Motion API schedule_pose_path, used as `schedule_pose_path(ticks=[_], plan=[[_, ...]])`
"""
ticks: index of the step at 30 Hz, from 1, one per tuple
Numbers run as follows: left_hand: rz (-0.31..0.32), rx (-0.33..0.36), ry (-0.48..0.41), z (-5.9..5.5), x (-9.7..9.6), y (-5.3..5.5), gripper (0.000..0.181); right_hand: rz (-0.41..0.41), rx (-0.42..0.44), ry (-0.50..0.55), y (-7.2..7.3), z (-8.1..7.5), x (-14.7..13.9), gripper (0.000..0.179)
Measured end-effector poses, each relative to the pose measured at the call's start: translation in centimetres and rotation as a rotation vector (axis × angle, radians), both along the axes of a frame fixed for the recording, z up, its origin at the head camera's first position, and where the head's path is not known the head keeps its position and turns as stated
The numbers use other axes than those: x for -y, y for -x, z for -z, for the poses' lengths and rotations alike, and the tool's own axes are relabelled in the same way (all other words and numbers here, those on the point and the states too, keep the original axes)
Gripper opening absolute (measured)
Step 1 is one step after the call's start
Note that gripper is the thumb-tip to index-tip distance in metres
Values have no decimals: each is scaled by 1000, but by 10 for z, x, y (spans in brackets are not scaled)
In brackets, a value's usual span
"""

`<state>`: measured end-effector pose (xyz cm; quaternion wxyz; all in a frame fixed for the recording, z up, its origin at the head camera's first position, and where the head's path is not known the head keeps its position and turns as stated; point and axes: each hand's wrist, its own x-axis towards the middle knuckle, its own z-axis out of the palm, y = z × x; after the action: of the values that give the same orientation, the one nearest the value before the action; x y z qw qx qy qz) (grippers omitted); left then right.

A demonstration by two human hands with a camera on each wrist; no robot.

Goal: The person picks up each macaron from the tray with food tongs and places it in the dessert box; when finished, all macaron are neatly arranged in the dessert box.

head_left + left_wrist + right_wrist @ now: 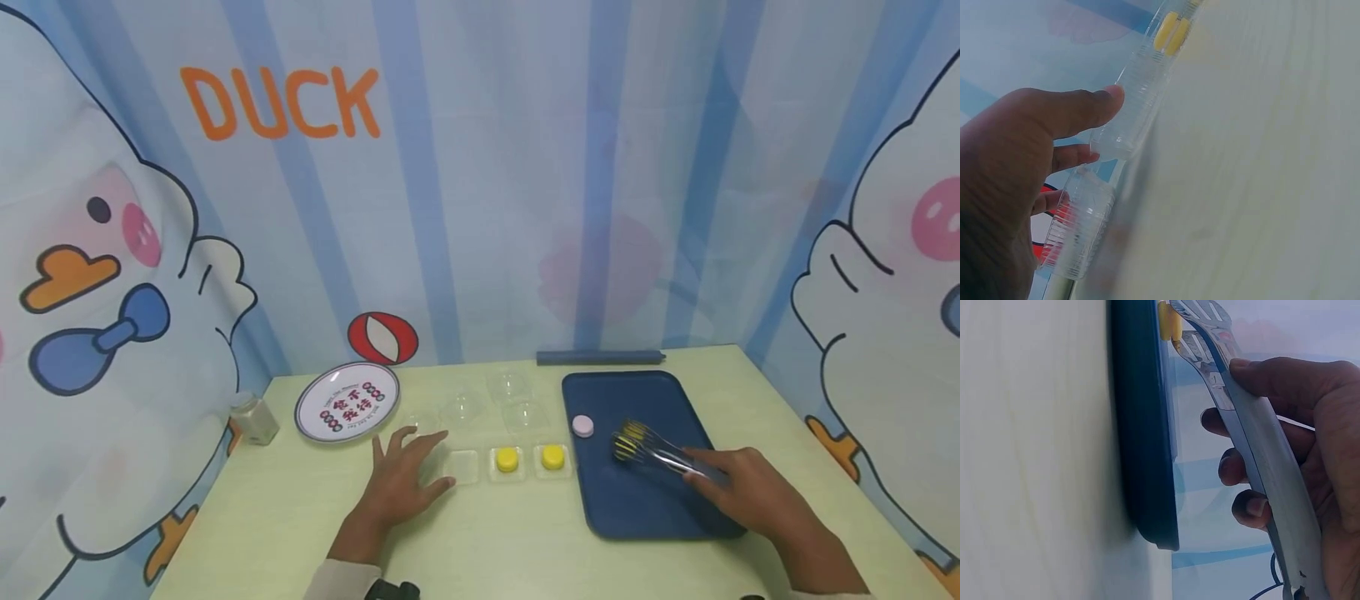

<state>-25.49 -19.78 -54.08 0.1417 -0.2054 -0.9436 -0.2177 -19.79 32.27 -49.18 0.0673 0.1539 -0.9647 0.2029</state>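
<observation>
My right hand (757, 487) holds metal tongs (667, 457) by the handle over the dark blue tray (622, 512). Between their slotted tips is a yellow macaron (1170, 322), its colour showing through the slots in the head view. A pink macaron (582, 426) lies at the tray's left side. My left hand (401, 479) spreads its fingers beside an empty clear plastic box base (461, 467), thumb and index finger right at its edges. To its right, two more clear bases each hold a yellow macaron, one on the left (507, 459) and one on the right (552, 457).
Several clear domed lids, among them one near the middle (460, 407) and one at the back (510, 383), stand behind the bases. A round printed plate (315, 417) sits back left, near a small capped container (255, 421). A dark blue rod (600, 358) lies along the back edge.
</observation>
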Motion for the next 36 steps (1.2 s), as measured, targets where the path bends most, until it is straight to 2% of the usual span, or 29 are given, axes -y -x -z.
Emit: schedule_pose_path(ticks=[8,14,22,27,36], plan=[[3,0,23,-1,1,-1,67,-13,-30,-13,0,-3,4,42],[3,17,13,-1,1,0,66,-19,-80,-44,1,-13,9,41],[4,2,10,-5,-2,-5,65,-90,-80,7,9,-29,23,41],[13,-12,5,-2,-1,-4,67,-129,-97,20,14,-40,37,41],[15,14,-9,-1,0,-2,67,-218,-143,91,23,-42,69,41]])
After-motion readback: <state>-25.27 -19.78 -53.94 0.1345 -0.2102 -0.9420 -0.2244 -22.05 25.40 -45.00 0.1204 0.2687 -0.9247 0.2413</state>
